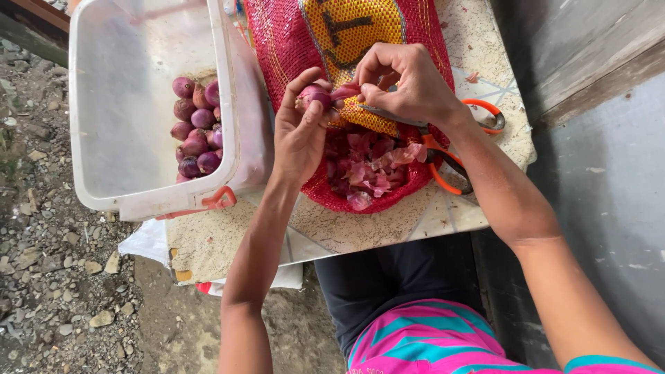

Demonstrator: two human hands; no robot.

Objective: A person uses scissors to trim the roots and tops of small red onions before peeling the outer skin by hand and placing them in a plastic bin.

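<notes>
Over the red mesh sack (291,41), in the head view, both hands are working on one small shallot (313,95). The left hand (299,131) is gripping the shallot between thumb and fingertips, grip closed around the bulb, holding it above the sack's open mouth. The right hand (409,83) is pinching a strip of purple skin (346,90) at the bulb's end, thumb and forefinger narrowed onto it; the same hand is also carrying orange-handled scissors (443,149), whose blades are running under the palm while the handle loops are sticking out past the wrist. Loose pink and purple peelings (367,170) are lying in the sack's folded-down pocket, just below the hands. The sack is resting on a speckled stone surface (332,232). Left of the sack, touching it, a white plastic tub (125,138) is sitting partly over the surface's edge; peeled shallots (195,128) are piled against its right wall. Gravel ground (48,263) is showing below the tub, and the person's dark trousers and pink patterned shirt are showing at the bottom edge.
</notes>
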